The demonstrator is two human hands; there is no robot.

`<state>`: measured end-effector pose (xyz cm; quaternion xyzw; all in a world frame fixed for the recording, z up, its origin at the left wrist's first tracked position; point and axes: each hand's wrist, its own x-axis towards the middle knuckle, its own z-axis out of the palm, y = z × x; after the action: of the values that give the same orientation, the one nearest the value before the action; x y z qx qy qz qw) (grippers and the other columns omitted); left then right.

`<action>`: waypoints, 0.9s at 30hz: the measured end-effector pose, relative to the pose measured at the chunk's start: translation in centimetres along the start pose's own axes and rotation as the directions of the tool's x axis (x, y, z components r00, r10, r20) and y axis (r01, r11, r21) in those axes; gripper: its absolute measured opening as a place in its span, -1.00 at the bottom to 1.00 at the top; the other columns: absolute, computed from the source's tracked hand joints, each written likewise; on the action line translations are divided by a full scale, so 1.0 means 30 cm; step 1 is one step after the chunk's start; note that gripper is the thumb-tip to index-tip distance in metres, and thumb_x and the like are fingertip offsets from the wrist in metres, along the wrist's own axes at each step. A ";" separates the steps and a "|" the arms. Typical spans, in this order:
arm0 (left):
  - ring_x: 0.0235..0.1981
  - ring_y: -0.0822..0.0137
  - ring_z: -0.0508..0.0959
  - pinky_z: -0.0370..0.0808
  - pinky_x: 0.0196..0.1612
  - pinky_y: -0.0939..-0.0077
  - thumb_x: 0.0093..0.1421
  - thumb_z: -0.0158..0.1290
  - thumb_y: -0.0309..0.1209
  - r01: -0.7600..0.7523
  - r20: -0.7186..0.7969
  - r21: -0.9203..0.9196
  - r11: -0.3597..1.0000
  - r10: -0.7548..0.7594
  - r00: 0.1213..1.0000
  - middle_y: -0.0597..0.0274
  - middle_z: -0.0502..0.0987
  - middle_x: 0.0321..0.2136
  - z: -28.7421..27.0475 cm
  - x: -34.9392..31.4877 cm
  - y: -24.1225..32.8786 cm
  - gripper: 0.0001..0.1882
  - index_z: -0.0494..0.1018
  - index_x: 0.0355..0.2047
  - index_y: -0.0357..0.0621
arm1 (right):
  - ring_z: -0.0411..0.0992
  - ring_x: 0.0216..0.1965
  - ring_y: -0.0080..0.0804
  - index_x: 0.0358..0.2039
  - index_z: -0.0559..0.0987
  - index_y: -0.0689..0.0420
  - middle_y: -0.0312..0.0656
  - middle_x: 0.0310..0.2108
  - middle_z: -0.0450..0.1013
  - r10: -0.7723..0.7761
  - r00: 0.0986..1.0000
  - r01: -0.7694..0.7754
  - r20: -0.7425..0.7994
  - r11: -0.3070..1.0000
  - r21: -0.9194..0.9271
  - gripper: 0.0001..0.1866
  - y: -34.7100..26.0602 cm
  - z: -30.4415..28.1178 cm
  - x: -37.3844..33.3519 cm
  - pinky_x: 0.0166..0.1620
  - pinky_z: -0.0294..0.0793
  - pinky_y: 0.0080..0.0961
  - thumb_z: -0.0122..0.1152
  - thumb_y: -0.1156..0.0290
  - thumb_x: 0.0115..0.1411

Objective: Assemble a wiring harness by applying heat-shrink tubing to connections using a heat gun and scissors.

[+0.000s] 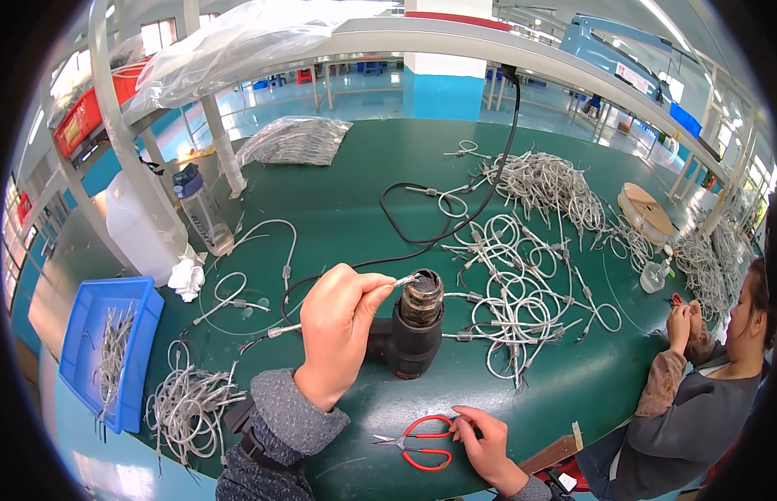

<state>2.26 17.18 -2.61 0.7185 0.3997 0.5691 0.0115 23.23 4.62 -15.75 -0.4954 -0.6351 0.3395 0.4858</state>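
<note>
So the cable end (405, 280) is right up at the mouth of the heat gun (415, 342), which is standing nozzle-up on the green table (338, 200). The left hand (338, 330) has it pinched between thumb and forefinger, fingers narrow. Can't tell if the gun's running, but if it is, that's my main worry: skin is really close to the nozzle, so a small slip could mean a burn, and lingering could cook the insulation.

The right hand (486, 447) is down at the red-handled scissors (402, 440), fingers curled against the upper loop. Can't tell if they're actually gripping it or just touching. The blades look slightly apart, so a careless reach could nick someone.

Then there's the black cord (515, 108) hanging down and looping across the table. If it's the gun's, a snag could tip the gun over. A tangled heap of grey cables (522, 288) sits just right of it, so hot air could hit those. Further left there's a blue tray (150, 351) of short wires; far right, a co-worker (689, 417).
</note>
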 end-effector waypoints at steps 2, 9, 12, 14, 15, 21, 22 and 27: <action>-0.61 0.33 0.33 0.26 -0.56 0.47 0.00 0.15 -0.57 0.013 -0.001 -0.004 1.000 -0.013 1.000 0.23 0.32 -0.64 -0.002 0.000 0.004 -0.91 0.49 -0.44 -0.27 | 0.45 -0.57 -0.54 -0.21 0.50 0.32 -0.14 -0.55 0.50 -0.009 1.000 0.009 -0.001 1.000 -0.006 -0.78 -0.001 0.001 0.001 -0.46 0.45 -0.65 0.04 0.70 0.10; -0.61 0.32 0.34 0.26 -0.55 0.47 0.00 0.14 -0.57 0.031 -0.009 -0.012 0.999 -0.031 0.999 0.22 0.33 -0.63 -0.014 -0.006 0.013 -0.91 0.49 -0.44 -0.27 | 0.45 -0.57 -0.54 -0.21 0.51 0.33 -0.15 -0.55 0.49 -0.017 1.000 0.017 -0.011 1.000 -0.012 -0.78 0.005 0.005 -0.006 -0.47 0.45 -0.65 0.04 0.70 0.10; -0.60 0.33 0.34 0.26 -0.55 0.47 0.00 0.14 -0.57 0.020 -0.021 -0.008 1.000 -0.020 1.000 0.21 0.33 -0.63 -0.033 -0.008 0.023 -0.91 0.49 -0.43 -0.27 | 0.45 -0.58 -0.54 -0.22 0.51 0.33 -0.15 -0.55 0.49 -0.021 1.000 0.021 -0.014 1.000 -0.015 -0.78 -0.001 0.005 -0.006 -0.47 0.45 -0.65 0.04 0.70 0.09; -0.59 0.34 0.36 0.28 -0.54 0.49 0.00 0.15 -0.57 0.019 -0.027 0.014 1.000 -0.019 0.999 0.22 0.35 -0.61 -0.054 -0.019 0.040 -0.88 0.51 -0.39 -0.26 | 0.45 -0.58 -0.54 -0.22 0.51 0.32 -0.15 -0.55 0.49 -0.017 1.000 0.016 -0.013 1.000 -0.024 -0.78 -0.005 0.004 -0.009 -0.47 0.44 -0.65 0.05 0.70 0.09; -0.58 0.34 0.37 0.28 -0.54 0.50 0.00 0.15 -0.57 0.018 -0.031 0.032 0.999 -0.017 0.999 0.23 0.36 -0.60 -0.072 -0.025 0.048 -0.86 0.52 -0.37 -0.26 | 0.45 -0.58 -0.54 -0.22 0.51 0.32 -0.15 -0.55 0.49 -0.021 1.000 0.021 -0.007 1.000 -0.017 -0.78 -0.008 0.007 -0.009 -0.47 0.44 -0.65 0.05 0.70 0.09; -0.55 0.37 0.39 0.31 -0.51 0.55 0.00 0.15 -0.58 0.010 -0.058 0.019 1.000 -0.009 0.998 0.24 0.40 -0.57 -0.185 -0.105 0.089 -0.80 0.54 -0.30 -0.23 | 0.43 -0.58 -0.55 -0.20 0.50 0.29 -0.17 -0.58 0.46 -0.066 0.998 0.065 -0.007 0.996 -0.061 -0.76 0.002 0.009 -0.011 -0.49 0.41 -0.65 0.03 0.70 0.09; -0.55 0.37 0.40 0.31 -0.51 0.56 0.01 0.14 -0.57 0.010 -0.051 0.008 1.000 -0.009 0.999 0.24 0.40 -0.56 -0.196 -0.117 0.098 -0.80 0.55 -0.29 -0.22 | 0.43 -0.59 -0.55 -0.20 0.49 0.29 -0.18 -0.58 0.45 -0.078 0.997 0.077 -0.008 0.993 -0.085 -0.76 0.007 0.006 -0.010 -0.49 0.41 -0.65 0.02 0.70 0.09; -0.54 0.37 0.40 0.31 -0.50 0.57 0.02 0.14 -0.57 0.027 -0.049 0.006 1.000 -0.027 0.998 0.24 0.41 -0.54 -0.253 -0.168 0.142 -0.80 0.55 -0.28 -0.22 | 0.41 -0.59 -0.56 -0.18 0.48 0.27 -0.20 -0.59 0.43 -0.109 0.994 0.109 0.003 0.991 -0.083 -0.75 0.019 0.014 -0.002 -0.50 0.38 -0.66 0.00 0.70 0.10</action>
<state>-1.79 7.99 -1.99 0.6991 0.4114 0.5848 0.0070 22.99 4.75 -16.41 -0.4798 -0.6744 0.2855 0.4832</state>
